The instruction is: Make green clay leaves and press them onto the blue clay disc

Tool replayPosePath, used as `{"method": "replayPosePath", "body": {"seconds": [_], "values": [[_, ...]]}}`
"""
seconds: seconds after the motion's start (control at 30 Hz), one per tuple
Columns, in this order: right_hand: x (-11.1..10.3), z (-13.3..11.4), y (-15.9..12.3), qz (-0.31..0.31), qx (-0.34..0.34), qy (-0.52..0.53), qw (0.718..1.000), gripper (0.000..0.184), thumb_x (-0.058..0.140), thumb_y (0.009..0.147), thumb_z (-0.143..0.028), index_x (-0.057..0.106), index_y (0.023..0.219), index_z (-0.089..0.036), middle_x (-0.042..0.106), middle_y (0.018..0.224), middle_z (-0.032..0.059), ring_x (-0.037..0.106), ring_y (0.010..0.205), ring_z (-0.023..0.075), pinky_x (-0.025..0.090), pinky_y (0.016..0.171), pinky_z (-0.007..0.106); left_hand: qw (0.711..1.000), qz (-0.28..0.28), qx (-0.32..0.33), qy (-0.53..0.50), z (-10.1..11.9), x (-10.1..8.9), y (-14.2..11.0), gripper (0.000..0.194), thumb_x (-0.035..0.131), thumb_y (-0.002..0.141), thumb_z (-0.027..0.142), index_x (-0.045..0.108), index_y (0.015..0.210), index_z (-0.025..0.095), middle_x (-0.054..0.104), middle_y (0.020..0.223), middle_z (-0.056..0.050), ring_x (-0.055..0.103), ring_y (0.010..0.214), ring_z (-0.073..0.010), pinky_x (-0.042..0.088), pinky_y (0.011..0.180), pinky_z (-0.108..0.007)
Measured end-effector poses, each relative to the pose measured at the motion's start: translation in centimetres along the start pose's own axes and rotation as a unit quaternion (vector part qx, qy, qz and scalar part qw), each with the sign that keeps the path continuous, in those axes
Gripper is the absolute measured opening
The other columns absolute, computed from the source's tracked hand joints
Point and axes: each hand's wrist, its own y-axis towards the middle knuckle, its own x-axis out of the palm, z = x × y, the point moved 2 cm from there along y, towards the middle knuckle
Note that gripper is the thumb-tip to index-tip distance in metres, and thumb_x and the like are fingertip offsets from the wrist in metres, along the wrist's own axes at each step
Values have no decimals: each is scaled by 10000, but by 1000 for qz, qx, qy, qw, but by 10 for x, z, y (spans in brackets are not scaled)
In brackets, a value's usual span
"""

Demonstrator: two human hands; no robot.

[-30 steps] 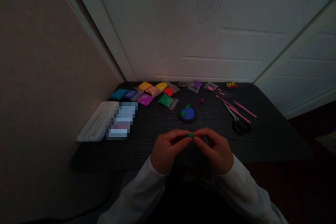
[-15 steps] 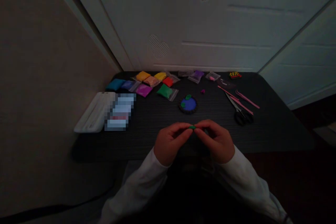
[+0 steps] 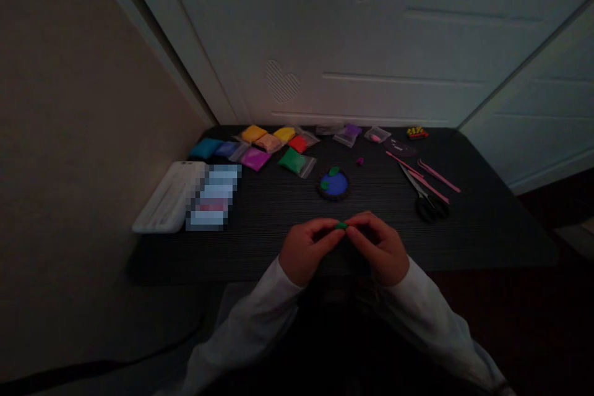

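Note:
Between the fingertips of both hands is a small piece of green clay (image 3: 341,225). My left hand (image 3: 307,249) pinches it from the left with thumb and forefinger. From the other side my right hand (image 3: 381,249) grips its right edge the same way. Just beyond the hands lies a round blue clay disc (image 3: 335,185) with a dark braided-looking rim. Two green pieces sit on its left and upper parts. Behind it to the left rests a plastic bag of green clay (image 3: 292,161). A small magenta lump (image 3: 360,161) lies to the upper right of the disc.
Bags of coloured clay, among them a magenta one (image 3: 255,159), line the dark table's (image 3: 260,241) back left. A white case (image 3: 169,198) and a pixelated screen (image 3: 214,198) stand at left. Scissors (image 3: 431,205) and pink tools (image 3: 439,176) lie at right, before a white panelled wall.
My left hand has shifted slightly to the right, and my right hand's wrist has drawn in a little. The green clay is still held between both hands, turned slightly.

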Motion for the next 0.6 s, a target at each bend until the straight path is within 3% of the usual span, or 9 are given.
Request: {"method": "replayPosePath", "body": {"seconds": [0.23,0.37,0.47,0.6], "values": [[-2,1,1,-17,-28,-36,999,147,546,743,-261,609,866,-211,578,777,22,549,738,138,443,666,286,994,-5,43,102,6,1,-2,231,515,742,338,636,876,194,654,824,-39,582,753,-166,444,700,-281],[-7,6,4,-8,-3,-73,997,143,532,751,-292,611,832,-203,612,769,22,569,732,143,447,660,284,993,16,49,106,3,0,0,249,546,718,344,623,913,209,656,819,-30,584,722,-158,445,661,-270],[-11,15,6,-24,-2,-174,984,140,527,749,-299,616,792,-201,631,753,19,571,735,153,428,700,315,996,40,35,78,-3,-8,3,299,536,728,346,584,985,201,651,864,-42,589,788,-165,444,713,-274],[-16,29,9,-37,-36,-344,938,136,553,720,-316,637,758,-217,626,782,37,552,802,197,372,764,400,993,107,25,43,-8,-22,8,254,531,731,344,595,916,183,646,820,-40,589,768,-152,444,706,-258]]}}
